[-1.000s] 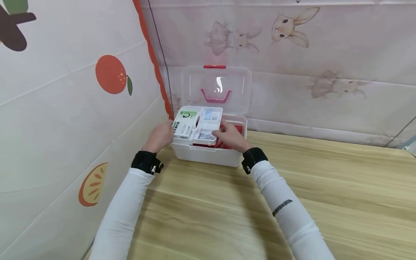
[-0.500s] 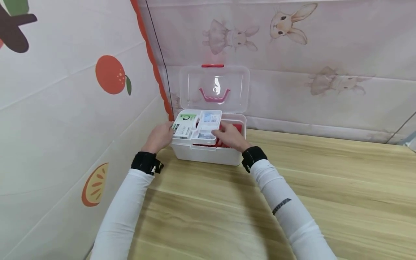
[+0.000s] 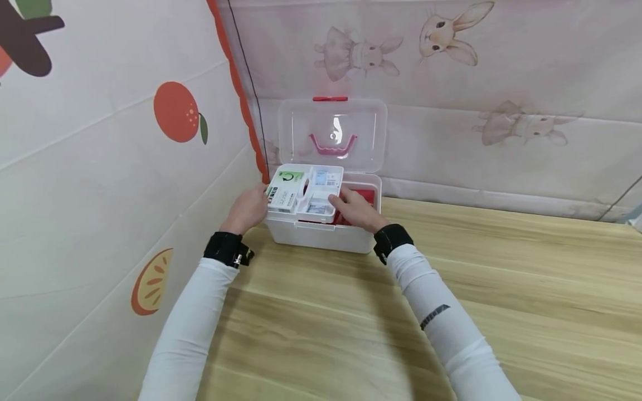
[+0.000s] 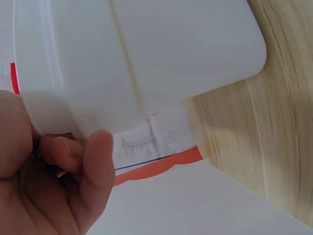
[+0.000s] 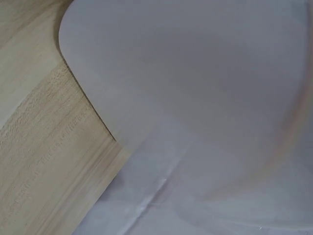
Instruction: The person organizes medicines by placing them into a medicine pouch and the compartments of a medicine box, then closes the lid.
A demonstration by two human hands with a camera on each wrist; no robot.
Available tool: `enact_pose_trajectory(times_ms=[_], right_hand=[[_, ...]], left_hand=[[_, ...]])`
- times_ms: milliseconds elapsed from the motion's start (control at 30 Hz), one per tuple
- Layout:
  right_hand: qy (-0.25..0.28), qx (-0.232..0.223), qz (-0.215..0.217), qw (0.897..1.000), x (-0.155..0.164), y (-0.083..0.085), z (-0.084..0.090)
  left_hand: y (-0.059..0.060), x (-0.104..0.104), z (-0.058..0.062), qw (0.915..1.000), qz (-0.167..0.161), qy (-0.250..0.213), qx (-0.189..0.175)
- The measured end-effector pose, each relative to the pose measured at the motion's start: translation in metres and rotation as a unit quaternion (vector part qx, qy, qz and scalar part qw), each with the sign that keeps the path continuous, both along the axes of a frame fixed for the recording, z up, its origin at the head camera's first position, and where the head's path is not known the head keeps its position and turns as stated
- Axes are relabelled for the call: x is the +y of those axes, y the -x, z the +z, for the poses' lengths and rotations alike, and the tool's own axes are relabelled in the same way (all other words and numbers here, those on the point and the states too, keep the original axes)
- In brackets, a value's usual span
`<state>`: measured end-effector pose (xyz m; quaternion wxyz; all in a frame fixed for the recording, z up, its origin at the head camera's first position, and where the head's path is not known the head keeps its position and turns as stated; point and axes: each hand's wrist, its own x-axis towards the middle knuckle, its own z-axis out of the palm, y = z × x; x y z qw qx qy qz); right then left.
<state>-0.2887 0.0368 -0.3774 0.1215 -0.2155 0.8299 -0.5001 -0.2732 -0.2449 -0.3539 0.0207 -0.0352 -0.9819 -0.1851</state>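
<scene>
A white plastic storage box (image 3: 321,236) stood on the wooden table (image 3: 451,312) close to the corner of the printed fabric walls, its clear lid (image 3: 333,133) tipped up and back with a pink carry handle (image 3: 334,146) showing through it. Across the left part of the box's opening sat a white divided tray (image 3: 305,192), carrying a green-and-white carton (image 3: 286,189) in 1 compartment and smaller packets (image 3: 325,178) in the others; red items (image 3: 362,196) showed in the box beneath, on the right.

The left hand (image 3: 247,209) gripped the tray's left end — in the left wrist view its fingers (image 4: 73,152) curled under a white plastic rim (image 4: 44,112), thumb alongside. The right hand (image 3: 357,210) lay at the tray's right edge, over the red contents, fingers bent onto the rim in what looked like a hold, though the right wrist view showed only blurred white plastic (image 5: 205,98) and table, so the grip there could not be confirmed.

The tray looked slightly skewed against the box rather than squarely seated. The risk, as I judged it, was tilt: an uneven pull from the 2 hands could tip the tray and slide the loose carton and packets off, or jam a corner against the box wall. A snagged tray might also drag the light box along the table.
</scene>
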Motion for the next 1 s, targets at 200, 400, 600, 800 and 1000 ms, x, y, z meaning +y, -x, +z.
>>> enact_pose_trajectory(times_ms=[200,400,600,800,1000], right_hand=[[-0.034,-0.003,-0.001,0.999,-0.001,0.002,-0.002],[-0.045,-0.005,0.004,0.999,-0.002,0.003,-0.003],[-0.055,0.001,0.005,0.998,-0.002,0.003,-0.001],[-0.064,0.001,0.013,0.998,-0.002,0.004,0.0],[-0.064,-0.015,0.02,0.998,-0.005,0.005,-0.001]], left_hand=[[0.001,0.003,-0.003,0.9989,0.008,0.046,0.003],[0.001,0.002,-0.008,0.995,0.013,0.099,0.011],[0.003,0.001,-0.011,0.9967,0.02,0.078,0.006],[0.003,-0.001,-0.016,0.9984,0.024,0.05,0.013],[0.004,-0.002,-0.019,0.9985,0.028,0.04,0.023]])
